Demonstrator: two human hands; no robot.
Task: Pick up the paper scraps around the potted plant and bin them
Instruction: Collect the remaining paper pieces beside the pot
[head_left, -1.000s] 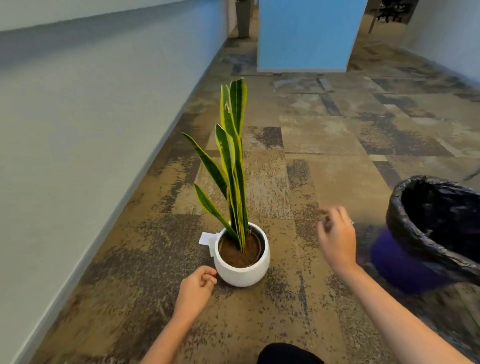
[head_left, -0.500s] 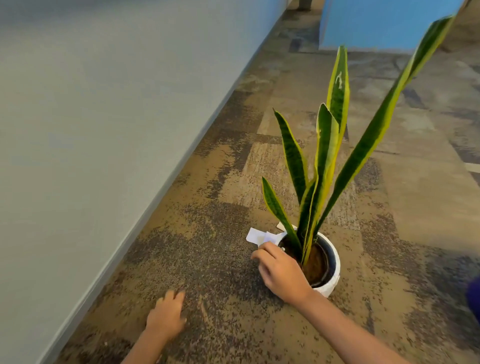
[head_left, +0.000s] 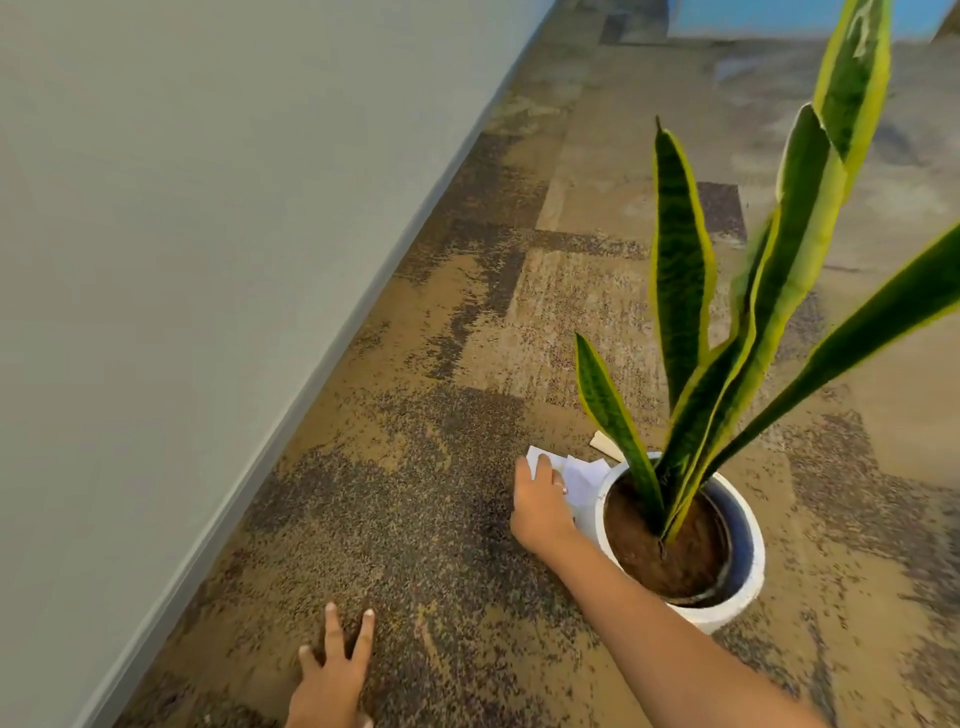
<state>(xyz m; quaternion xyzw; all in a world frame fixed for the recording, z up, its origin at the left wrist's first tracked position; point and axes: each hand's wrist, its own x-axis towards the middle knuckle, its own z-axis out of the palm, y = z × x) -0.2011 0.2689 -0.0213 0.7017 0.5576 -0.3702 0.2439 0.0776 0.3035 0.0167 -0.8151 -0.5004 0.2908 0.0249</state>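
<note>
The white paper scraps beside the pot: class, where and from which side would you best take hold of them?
Pinch the free edge of the white paper scraps on the wall side, away from the white pot. They lie flat on the carpet against its wall, so the pot side looks blocked. The right hand already rests there; the left hand lies flat on the carpet.

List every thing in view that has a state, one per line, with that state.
Right hand: on the white paper scraps, fingers curled over them.
White paper scraps: on the carpet against the pot, under the right hand.
Left hand: flat on the carpet, fingers spread, holding nothing.
White round plant pot: upright on the carpet.
Tan flat strip: on the carpet behind the pot, untouched.
</note>
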